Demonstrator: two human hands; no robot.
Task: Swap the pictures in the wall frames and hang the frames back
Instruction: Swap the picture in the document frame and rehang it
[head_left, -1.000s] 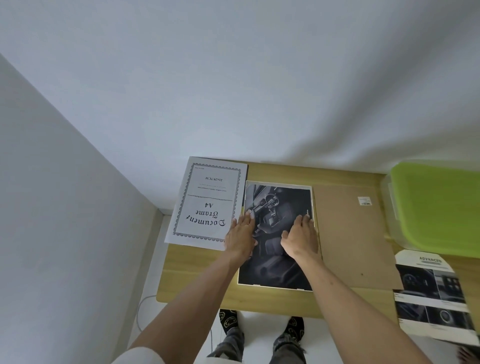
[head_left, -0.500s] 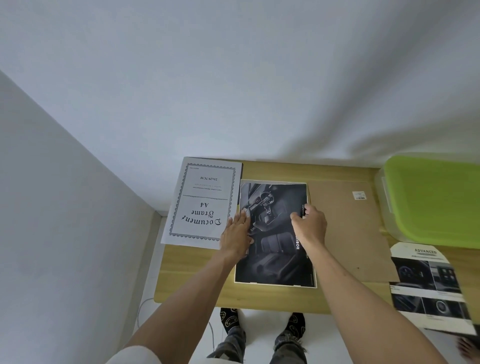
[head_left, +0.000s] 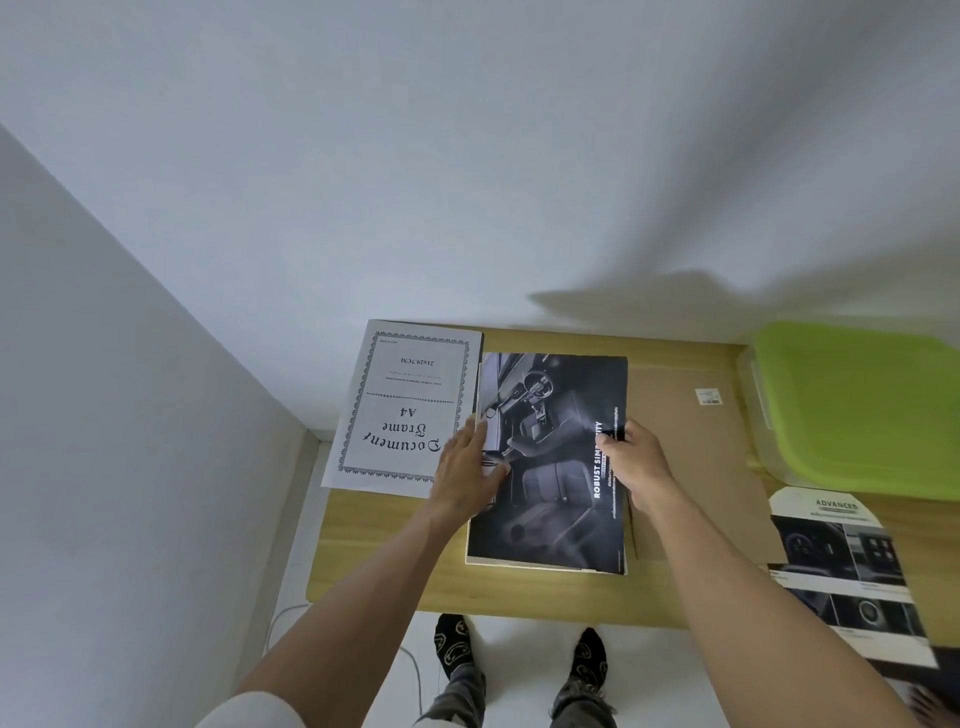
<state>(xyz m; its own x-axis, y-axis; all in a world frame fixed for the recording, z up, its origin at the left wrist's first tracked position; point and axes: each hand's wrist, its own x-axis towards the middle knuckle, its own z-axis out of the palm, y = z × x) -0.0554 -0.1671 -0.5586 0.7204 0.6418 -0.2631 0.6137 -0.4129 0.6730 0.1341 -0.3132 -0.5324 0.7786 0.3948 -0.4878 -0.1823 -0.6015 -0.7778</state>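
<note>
1. A dark car-interior picture (head_left: 550, 462) lay flat over a pale frame (head_left: 524, 564), whose edge showed along the near side.
2. A white "Document Frame A4" insert sheet (head_left: 405, 410) lay flat just left.
3. A brown backing board (head_left: 691, 457) lay flat just right.
4. Another car picture (head_left: 852, 577) lay at the near right.

A dark glossy car-interior print (head_left: 550, 467) is held flat on a light wooden table (head_left: 389, 561), pressed by the left hand (head_left: 467, 467) and pinched at its edge by the right hand (head_left: 636, 462).

Both forearms stretched forward; left grip (head_left: 470, 465) flat, fingers straight; right grip (head_left: 636, 460) curled, pinching with fingertips.
</note>
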